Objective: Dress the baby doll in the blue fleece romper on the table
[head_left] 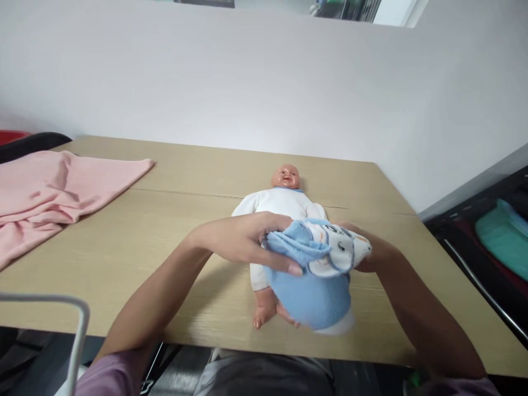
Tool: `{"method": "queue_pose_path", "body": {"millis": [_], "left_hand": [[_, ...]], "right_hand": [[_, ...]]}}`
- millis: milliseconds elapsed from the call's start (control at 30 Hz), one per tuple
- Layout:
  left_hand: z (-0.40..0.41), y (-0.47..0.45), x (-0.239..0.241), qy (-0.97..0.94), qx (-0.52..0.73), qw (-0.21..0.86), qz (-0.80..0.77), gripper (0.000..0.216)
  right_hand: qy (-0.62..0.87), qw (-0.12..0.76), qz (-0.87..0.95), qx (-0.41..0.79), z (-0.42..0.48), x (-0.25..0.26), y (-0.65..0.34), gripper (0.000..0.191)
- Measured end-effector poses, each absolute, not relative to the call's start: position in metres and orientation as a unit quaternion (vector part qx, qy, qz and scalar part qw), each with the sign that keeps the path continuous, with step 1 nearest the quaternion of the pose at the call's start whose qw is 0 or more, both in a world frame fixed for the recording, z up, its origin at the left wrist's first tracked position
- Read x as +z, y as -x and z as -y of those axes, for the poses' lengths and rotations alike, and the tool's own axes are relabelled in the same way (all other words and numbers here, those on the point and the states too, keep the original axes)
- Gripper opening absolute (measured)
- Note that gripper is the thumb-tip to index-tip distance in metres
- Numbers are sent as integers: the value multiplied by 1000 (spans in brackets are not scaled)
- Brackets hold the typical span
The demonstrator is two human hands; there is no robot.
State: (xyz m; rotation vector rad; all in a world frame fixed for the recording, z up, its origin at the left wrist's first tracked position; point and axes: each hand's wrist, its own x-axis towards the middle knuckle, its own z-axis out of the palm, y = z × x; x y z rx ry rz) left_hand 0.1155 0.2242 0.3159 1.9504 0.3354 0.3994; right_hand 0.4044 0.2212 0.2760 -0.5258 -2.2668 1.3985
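Observation:
A soft light-blue and white baby cloth item, folded and printed with a cartoon animal face, is held up in front of me; folds hide its exact kind. My left hand grips its left side, the thumb lying along the front. At the right side my right hand holds it, with most of its fingers hidden behind the cloth. Beneath and beyond lies a baby doll on its back, its head toward the wall, dressed in a white garment with blue neck trim. Its bare feet point toward me, and the cloth covers part of its body.
The doll rests on a wooden table against a white wall. A pink blanket lies crumpled at the left. Near the front left edge a white tube bends downward. Teal fabric sits on a dark rack at the right.

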Motion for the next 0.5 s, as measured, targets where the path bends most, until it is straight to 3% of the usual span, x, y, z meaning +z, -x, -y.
{"method": "queue_pose_path", "body": {"millis": [100, 233, 300, 400, 500], "left_hand": [[-216, -118, 315, -818, 246, 488, -179, 30], [-200, -127, 314, -784, 296, 491, -240, 26], [-189, -132, 314, -782, 288, 498, -239, 25], [-173, -133, 310, -780, 268, 520, -224, 29], [-162, -125, 298, -754, 236, 578, -206, 44]], "right_hand": [[255, 226, 801, 492, -206, 279, -408, 43], [239, 131, 775, 570, -189, 285, -408, 71], [192, 107, 797, 562, -182, 290, -404, 75], [160, 136, 825, 524, -171, 297, -397, 66], [163, 148, 822, 526, -158, 301, -392, 46]]}}
